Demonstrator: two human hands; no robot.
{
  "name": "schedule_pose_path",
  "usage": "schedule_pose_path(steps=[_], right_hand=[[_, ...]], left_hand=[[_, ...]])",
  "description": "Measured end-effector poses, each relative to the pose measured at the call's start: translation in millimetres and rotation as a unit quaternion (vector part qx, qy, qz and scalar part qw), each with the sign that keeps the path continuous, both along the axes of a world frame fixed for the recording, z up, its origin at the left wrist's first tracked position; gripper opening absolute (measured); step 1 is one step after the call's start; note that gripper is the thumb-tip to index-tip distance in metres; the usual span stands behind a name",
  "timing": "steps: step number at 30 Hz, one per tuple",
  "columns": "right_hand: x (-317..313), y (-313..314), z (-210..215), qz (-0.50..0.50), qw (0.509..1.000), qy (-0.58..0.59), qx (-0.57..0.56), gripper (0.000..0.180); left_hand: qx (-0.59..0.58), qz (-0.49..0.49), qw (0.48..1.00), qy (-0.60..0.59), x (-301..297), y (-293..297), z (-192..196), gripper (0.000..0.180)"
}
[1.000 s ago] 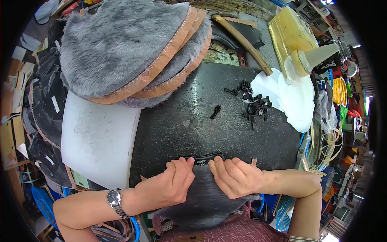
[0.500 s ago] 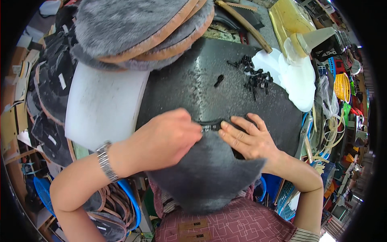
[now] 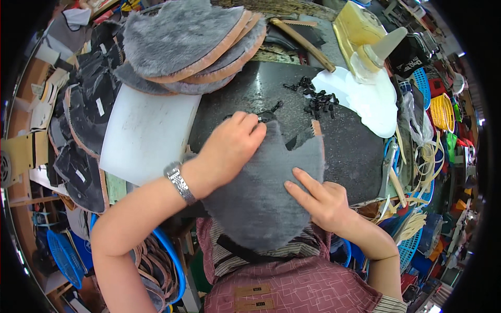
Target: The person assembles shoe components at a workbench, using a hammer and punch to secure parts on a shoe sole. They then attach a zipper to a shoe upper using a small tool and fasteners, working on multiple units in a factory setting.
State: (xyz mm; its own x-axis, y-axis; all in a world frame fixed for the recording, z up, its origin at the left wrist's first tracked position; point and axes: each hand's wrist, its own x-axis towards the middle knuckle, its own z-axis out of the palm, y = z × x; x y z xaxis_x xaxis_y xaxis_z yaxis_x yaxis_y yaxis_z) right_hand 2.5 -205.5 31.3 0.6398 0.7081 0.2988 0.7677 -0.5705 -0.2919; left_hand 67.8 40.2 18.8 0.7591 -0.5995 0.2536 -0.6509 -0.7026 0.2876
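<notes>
Left hand (image 3: 232,148) moved up, pinching grey fur piece (image 3: 266,193) top | right hand (image 3: 318,201) flat, pressing | risk: fur slips off counter (image 3: 355,151).

The left hand (image 3: 232,146) is covering the far edge of the grey furry piece (image 3: 261,193), so whatever its fingertips are pinching there is staying out of sight. The near end of that piece is hanging past the black worktop (image 3: 355,151) (against the person's shirt), hiding the table edge. The small black parts (image 3: 315,99) farther off are too small to tell apart. The stack of furry pieces (image 3: 182,41) is burying its lower layers, and the dark fisheye rim is cutting off the clutter at right.
</notes>
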Motion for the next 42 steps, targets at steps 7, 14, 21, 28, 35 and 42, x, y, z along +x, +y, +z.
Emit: schedule_pose_path(steps=[7, 14, 21, 28, 35, 42], right_hand=[[9.1, -12.1, -8.4, 0.047, 0.991, 0.124, -0.011, 0.057], [28.8, -21.6, -8.7, 0.062, 0.975, 0.173, -0.126, 0.066], [18.2, -10.6, 17.8, 0.060, 0.953, 0.086, -0.286, 0.088], [-12.3, 11.6, 5.1, 0.144, 0.986, -0.001, 0.082, 0.037], [91.4, 97.0, 122.8, 0.117, 0.920, -0.247, 0.280, 0.048], [195.1, 163.3, 52.7, 0.116, 0.993, -0.018, 0.017, 0.049]], left_hand=[[0.046, 0.103, 0.994, -0.002, -32.2, -30.1, -7.3, 0.048], [-0.049, 0.057, 0.996, 0.044, -47.6, -24.7, -12.5, 0.066], [-0.054, -0.061, 0.997, 0.000, -37.9, 1.4, -15.2, 0.055], [-0.227, 0.099, 0.966, -0.077, -44.8, 37.6, 13.5, 0.042], [-0.050, 0.485, 0.872, -0.051, -25.8, 210.7, 10.8, 0.038], [0.017, 0.506, 0.856, -0.101, -37.4, 142.3, -16.9, 0.054]])
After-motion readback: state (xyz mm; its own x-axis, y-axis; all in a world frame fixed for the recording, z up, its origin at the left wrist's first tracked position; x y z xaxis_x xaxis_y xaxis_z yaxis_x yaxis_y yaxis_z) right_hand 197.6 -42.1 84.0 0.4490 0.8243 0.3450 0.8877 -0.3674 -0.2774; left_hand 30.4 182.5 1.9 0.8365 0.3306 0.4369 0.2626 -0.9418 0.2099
